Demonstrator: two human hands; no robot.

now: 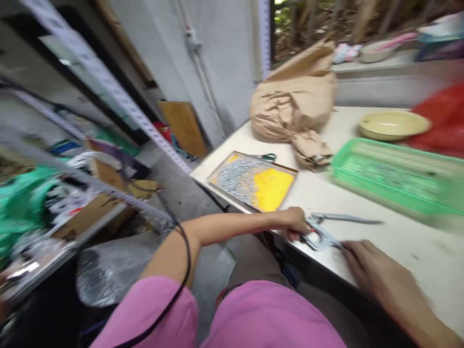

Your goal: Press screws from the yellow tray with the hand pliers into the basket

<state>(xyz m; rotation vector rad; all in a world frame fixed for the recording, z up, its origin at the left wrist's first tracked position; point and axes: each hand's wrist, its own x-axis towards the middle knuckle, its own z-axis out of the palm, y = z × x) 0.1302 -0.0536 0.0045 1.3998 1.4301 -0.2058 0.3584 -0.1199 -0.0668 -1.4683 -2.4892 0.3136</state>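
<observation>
A grey plier-like tool (328, 237) with two long handles spread apart lies across the table's front edge. My left hand (297, 222) is closed at its head end, its fingertips partly hidden. Pinched in my right hand (380, 275) is the end of the nearer handle; the farther handle points right, free. Beyond my left hand is a shallow tray (290, 186) with a yellow bottom, its left part covered by many thin silvery pieces. Dark green scissor-like handles (268, 157) show behind the tray.
A crumpled brown paper bag (282, 106) stands at the back of the white table (384, 256). A green plastic basket (391, 179), a yellow oval dish (393, 124) and red plastic (442, 116) are at right. Metal shelving (145, 121) and cluttered bags lie left.
</observation>
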